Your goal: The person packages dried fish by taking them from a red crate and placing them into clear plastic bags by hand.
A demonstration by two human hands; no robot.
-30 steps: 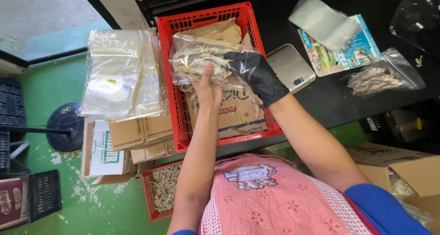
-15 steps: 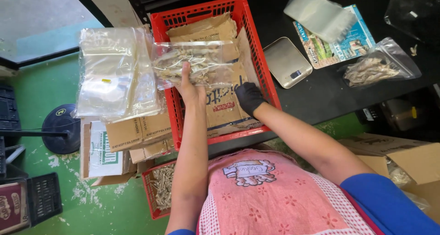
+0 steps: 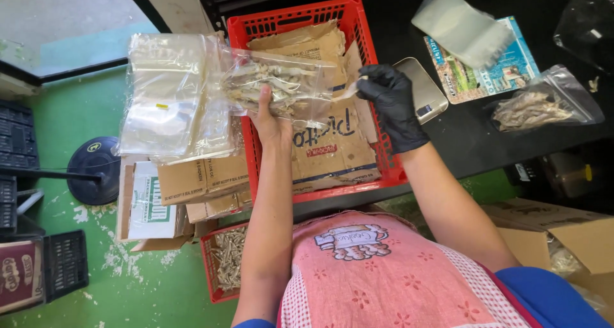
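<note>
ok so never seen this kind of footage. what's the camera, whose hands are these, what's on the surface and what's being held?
There is no machine here: a person works with two hands, and the one camera sits on their head, looking down, so the arms reach up into the picture from the bottom edge. The left hand is bare and holds up a clear plastic bag of small dried fish. The right hand wears a black glove and pinches what looks like one small fish at its fingertips, beside the bag. Below both hands is a red plastic crate lined with brown cardboard. On the black counter to the right lie a small scale, another bag of dried fish and a flat empty bag. To the left rests a stack of empty clear bags on cardboard boxes.
</note>
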